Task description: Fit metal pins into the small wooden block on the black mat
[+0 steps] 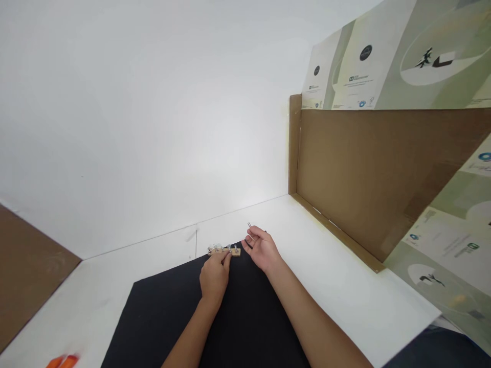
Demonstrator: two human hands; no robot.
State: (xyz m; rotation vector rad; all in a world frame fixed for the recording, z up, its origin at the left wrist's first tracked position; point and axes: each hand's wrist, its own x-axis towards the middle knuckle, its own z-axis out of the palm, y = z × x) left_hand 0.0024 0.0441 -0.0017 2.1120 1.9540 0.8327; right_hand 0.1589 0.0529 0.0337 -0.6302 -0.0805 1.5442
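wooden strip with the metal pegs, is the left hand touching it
Touching. The head view shows the left hand with its fingertips resting on the wooden strip, near the strip's right end.

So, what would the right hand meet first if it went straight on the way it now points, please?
The right hand would likely meet the white wall behind the white tabletop; the wooden strip with metal pegs lies just left of that line, though depth is hard to judge.

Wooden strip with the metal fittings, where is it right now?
In the head view, the wooden strip lies on the far edge of the black cloth, under the fingers of the left hand, just left of the right hand.
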